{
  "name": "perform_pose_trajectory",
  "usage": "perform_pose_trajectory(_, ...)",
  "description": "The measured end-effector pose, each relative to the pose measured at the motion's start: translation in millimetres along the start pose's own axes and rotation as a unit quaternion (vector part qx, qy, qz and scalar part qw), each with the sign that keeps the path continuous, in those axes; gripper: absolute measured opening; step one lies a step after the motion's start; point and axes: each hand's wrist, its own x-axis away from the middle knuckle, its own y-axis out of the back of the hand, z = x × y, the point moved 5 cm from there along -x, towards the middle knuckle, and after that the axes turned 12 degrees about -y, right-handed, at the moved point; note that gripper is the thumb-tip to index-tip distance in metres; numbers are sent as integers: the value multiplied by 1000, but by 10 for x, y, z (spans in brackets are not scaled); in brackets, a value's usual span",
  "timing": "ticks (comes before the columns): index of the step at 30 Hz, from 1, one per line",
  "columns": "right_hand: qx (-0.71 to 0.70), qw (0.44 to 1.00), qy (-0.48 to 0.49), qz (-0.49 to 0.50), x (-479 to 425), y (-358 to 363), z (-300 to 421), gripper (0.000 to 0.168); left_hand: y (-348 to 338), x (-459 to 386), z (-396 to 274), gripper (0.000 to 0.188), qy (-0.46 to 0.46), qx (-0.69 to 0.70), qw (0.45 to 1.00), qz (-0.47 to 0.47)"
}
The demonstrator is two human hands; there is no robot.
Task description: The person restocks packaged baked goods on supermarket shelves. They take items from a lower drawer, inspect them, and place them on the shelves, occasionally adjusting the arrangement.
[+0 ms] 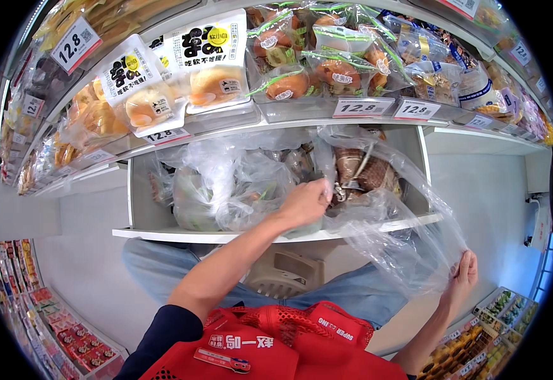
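Observation:
A clear plastic bag (400,237) stretches from the right part of a white drawer (162,234) out over its front edge. My right hand (465,273) pinches the rim of this bag, off to the right and below the drawer. My left hand (306,202) grips the bag's near-left edge above the drawer's middle. Brown packaged food (369,173) shows inside the open bag. To the left in the drawer lies another crumpled clear bag (229,185), with green-edged packages faintly visible through it.
Above the drawer, a shelf holds packaged bread (217,80), bagged buns (340,78) and price tags (362,107). A beige plastic stool (281,273) is between the person's knees. Snack displays (77,332) stand at lower left and baked goods (457,346) at lower right.

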Motion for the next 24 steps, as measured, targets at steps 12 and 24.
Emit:
perform_pose_trajectory(12, 333, 925, 183, 12, 26, -1036, 364, 25, -43, 604, -1687, 10, -168, 294, 941, -2)
perform_pose_trajectory(24, 378, 762, 306, 428, 841, -1804, 583, 37, 581, 750, -1491, 20, -127, 422, 896, -64)
